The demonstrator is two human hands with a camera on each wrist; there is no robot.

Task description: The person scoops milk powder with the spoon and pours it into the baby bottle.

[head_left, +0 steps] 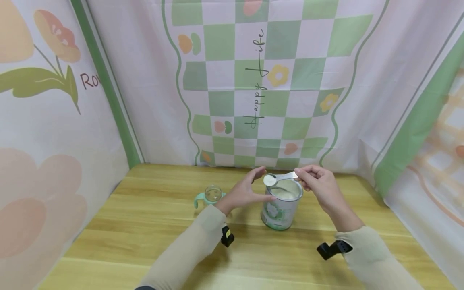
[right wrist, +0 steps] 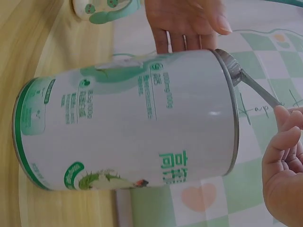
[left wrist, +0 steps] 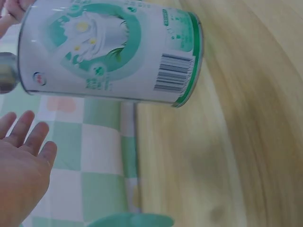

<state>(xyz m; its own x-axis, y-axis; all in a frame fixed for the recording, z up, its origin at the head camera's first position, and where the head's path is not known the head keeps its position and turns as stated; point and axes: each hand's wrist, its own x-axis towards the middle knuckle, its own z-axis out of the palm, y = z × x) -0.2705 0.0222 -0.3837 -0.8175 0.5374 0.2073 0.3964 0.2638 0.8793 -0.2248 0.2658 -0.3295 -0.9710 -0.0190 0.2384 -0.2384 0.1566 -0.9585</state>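
Note:
My right hand [head_left: 320,187] pinches the handle of a metal spoon [head_left: 286,176] whose round bowl carries white powder. The spoon's bowl hangs over the left rim of an open milk powder can [head_left: 279,215], white with green print. Pale powder [head_left: 288,190] shows inside the can. My left hand [head_left: 246,191] is beside the can's left side, fingers spread and thumb apart, holding nothing. In the left wrist view the fingers [left wrist: 35,135] are straight, apart from the can [left wrist: 142,52]. From the right wrist view, the spoon [right wrist: 258,87] slants away from the can's rim.
A small clear bottle [head_left: 213,193] with a mint-green handle stands left of the can, partly behind my left wrist. All of this is on a wooden table [head_left: 152,225]. Behind it hangs a green-and-white checked cloth [head_left: 250,92]; patterned cloth [head_left: 47,141] also hangs at the left.

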